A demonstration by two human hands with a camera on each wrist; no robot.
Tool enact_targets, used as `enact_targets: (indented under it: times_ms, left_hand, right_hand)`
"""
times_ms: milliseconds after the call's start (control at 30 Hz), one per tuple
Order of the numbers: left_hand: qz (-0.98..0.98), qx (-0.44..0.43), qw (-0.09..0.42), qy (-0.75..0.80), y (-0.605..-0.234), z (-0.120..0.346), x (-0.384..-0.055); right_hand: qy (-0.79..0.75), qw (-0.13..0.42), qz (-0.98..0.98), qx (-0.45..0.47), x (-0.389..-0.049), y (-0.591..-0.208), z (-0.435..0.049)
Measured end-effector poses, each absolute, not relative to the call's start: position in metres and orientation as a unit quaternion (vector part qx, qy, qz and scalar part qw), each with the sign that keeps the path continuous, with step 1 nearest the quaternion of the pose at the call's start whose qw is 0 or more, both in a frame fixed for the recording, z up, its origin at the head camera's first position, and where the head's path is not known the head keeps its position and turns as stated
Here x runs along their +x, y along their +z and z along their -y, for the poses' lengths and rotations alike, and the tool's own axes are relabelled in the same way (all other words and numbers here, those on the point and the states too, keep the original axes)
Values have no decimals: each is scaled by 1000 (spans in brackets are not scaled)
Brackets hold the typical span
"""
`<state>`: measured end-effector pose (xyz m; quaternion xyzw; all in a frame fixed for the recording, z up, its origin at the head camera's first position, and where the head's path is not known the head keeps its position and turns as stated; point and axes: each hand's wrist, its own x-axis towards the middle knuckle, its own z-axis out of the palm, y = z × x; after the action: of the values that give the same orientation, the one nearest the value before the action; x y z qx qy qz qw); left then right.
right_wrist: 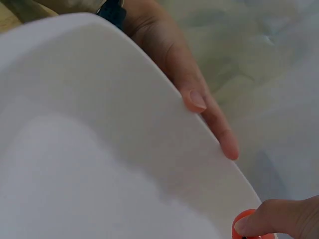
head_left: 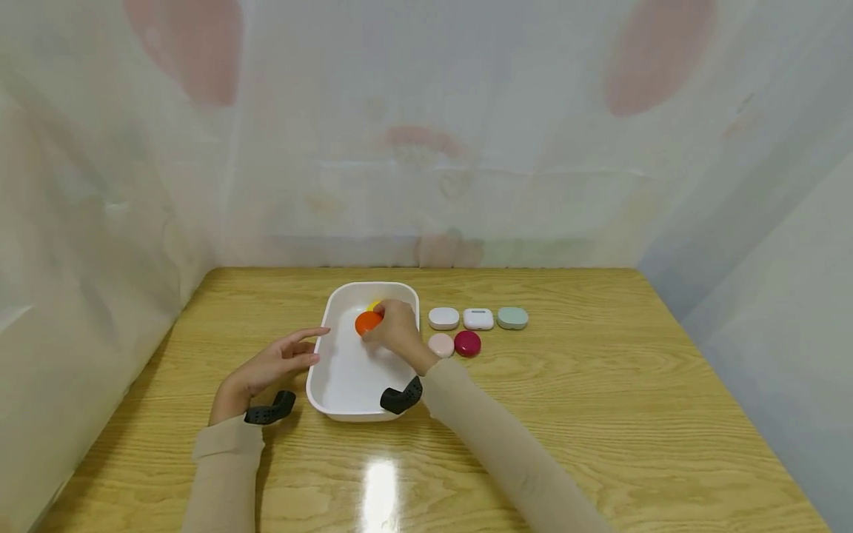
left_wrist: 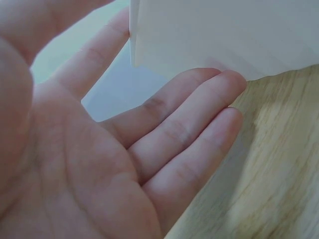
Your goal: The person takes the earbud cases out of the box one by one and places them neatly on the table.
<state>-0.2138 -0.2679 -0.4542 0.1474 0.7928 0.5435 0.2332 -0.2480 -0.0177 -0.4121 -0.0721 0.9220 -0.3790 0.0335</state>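
Observation:
A white rectangular plastic bin point(head_left: 353, 381) stands on the wooden table. Inside its far part, my right hand point(head_left: 397, 328) pinches a round orange case point(head_left: 367, 323). In the right wrist view the thumb presses on this orange case point(right_wrist: 240, 217), low at the right edge. Partly hidden behind the right hand is a yellow thing point(head_left: 372, 304) in the bin. My left hand point(head_left: 269, 364) rests against the bin's left wall with loosely straight fingers; the left wrist view shows its fingertips touching the outer wall point(left_wrist: 214, 37).
Right of the bin, a row holds a white case point(head_left: 443, 318), a white earbud case point(head_left: 478, 319) and a pale green case point(head_left: 512, 318). Nearer lie a round pink case point(head_left: 440, 345) and a round dark red case point(head_left: 468, 343). Pale sheeting point(head_left: 426, 207) hangs around the table.

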Motion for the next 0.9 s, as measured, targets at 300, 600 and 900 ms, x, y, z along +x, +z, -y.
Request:
enact_targets:
  times_ms: [300, 600, 900]
  left_hand:
    - [-798, 149, 229, 537, -453, 267, -215]
    - [-804, 140, 229, 531, -452, 267, -213]
    - [-803, 147, 226, 532, -452, 267, -212]
  right_hand:
    - [-465, -11, -878, -113, -230, -399, -4]
    - [-534, -5, -840, -90, -219, -395, -30]
    - [-544, -6, -837, -54, -209, -401, -58]
